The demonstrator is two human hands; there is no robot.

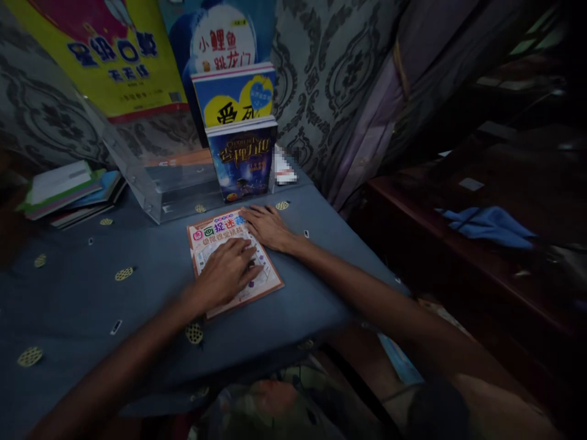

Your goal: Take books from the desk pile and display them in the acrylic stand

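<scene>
A thin picture book (215, 235) with a pale cover and coloured lettering lies flat on the blue-grey tablecloth (147, 287). My left hand (227, 272) rests palm down on the middle of its cover, fingers stretched out. My right hand (266, 226) lies flat at the book's far right corner, fingers spread and touching its edge. Neither hand holds anything.
Two books stand upright behind it, a dark blue one (243, 160) and a blue-yellow one (235, 95). A clear plastic stand (151, 177) sits to the left, beside a stack of books (73, 192). Posters lean on the patterned wall. A dark wooden bench with a blue cloth (486, 223) is at right.
</scene>
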